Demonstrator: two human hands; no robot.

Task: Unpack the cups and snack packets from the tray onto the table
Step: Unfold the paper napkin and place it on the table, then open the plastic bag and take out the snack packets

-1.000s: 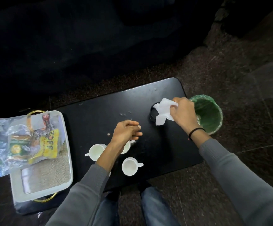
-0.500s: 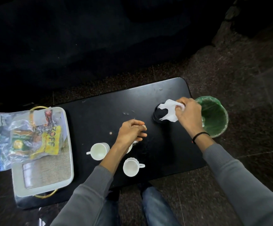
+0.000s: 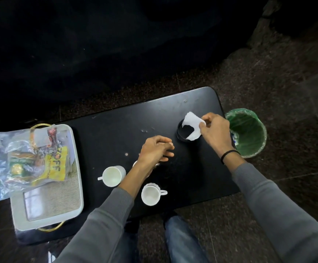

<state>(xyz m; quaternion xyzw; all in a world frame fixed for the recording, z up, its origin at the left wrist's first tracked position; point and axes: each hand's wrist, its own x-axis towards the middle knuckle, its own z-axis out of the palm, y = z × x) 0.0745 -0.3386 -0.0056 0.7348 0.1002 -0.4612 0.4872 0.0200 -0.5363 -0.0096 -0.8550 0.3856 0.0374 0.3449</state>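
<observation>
Right grip pinching white tissue

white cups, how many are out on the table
3. One white cup stands nearest the tray, one by the table's near edge, and a third is mostly hidden under the left hand. More may be hidden.

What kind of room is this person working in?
Probably a living room or lounge. A low black rectangular table stands on dark speckled stone floor tiles, small white teacups sit on it, and a green-lined waste bin stands beside it.
</observation>
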